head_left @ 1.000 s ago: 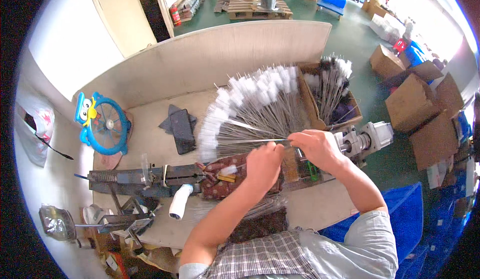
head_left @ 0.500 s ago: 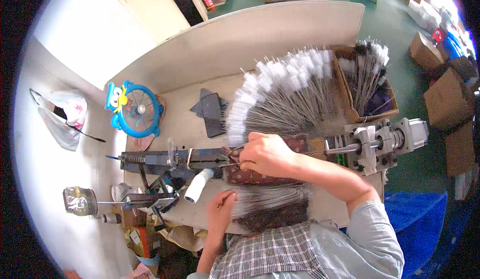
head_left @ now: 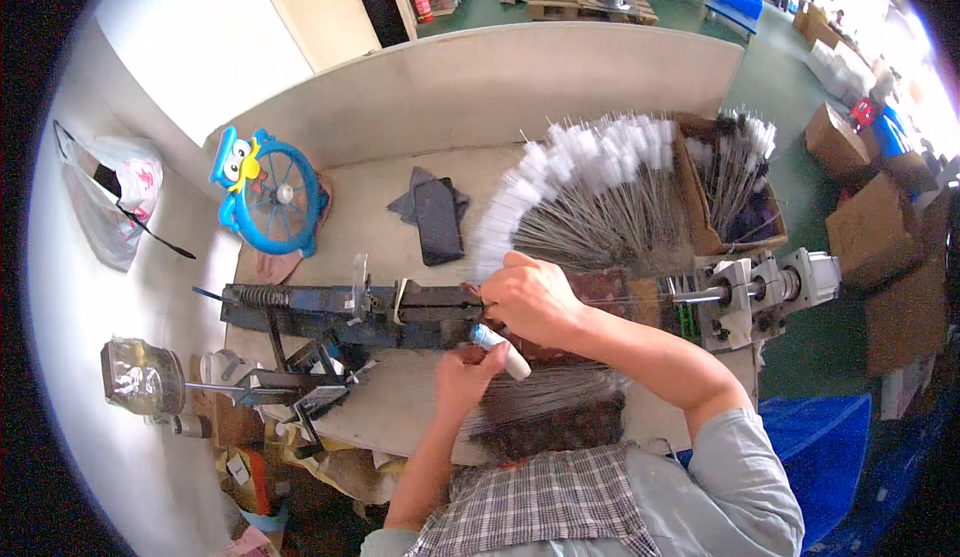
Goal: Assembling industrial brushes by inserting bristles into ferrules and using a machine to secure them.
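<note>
My left hand grips a white bottle with a blue tip, at the near side of a long metal fixture. The bottle lies tilted, its tip toward the fixture's right end. My right hand is closed in a pinch right at that end; a thin wire runs from it toward the clamp of a motor unit. What the right fingertips hold is hidden by the hand. Bundled bare wires lie in front of me, and white-tufted wire brushes fan out beyond my right hand.
A cardboard box with more brushes stands at the back right. A dark phone and a blue toy-like wheel are farther left. A lever arm with a jar-like weight juts out near left. A low panel borders the bench's far edge.
My left hand has moved up and right and now holds the white bottle, which lay left of it by the fixture before. The right hand stays at the fixture's end.
</note>
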`<action>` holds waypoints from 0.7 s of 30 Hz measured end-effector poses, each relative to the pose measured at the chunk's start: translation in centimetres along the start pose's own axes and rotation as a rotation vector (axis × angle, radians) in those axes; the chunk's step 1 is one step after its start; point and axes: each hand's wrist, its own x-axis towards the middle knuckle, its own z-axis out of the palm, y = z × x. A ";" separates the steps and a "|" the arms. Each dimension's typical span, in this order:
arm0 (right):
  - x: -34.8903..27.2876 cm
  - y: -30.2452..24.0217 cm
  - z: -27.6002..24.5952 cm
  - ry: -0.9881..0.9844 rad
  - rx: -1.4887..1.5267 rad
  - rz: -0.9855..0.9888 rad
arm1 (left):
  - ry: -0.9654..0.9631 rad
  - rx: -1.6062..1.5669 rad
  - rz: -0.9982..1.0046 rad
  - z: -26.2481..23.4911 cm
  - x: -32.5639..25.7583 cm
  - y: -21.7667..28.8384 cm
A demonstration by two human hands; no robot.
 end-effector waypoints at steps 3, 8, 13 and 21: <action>0.0 1.0 -0.7 -0.028 -0.031 -0.024 | -0.065 -0.039 -0.013 -0.4 0.2 2.3; -2.8 0.9 -3.6 0.098 0.044 -0.104 | -0.080 -0.583 -0.004 2.0 -0.4 3.1; -7.6 1.3 -2.9 -0.093 0.213 -0.065 | -0.004 -0.729 -0.008 4.2 -0.9 3.7; -7.0 3.1 4.2 -0.084 0.076 0.057 | 0.030 0.077 0.029 0.5 -0.7 3.2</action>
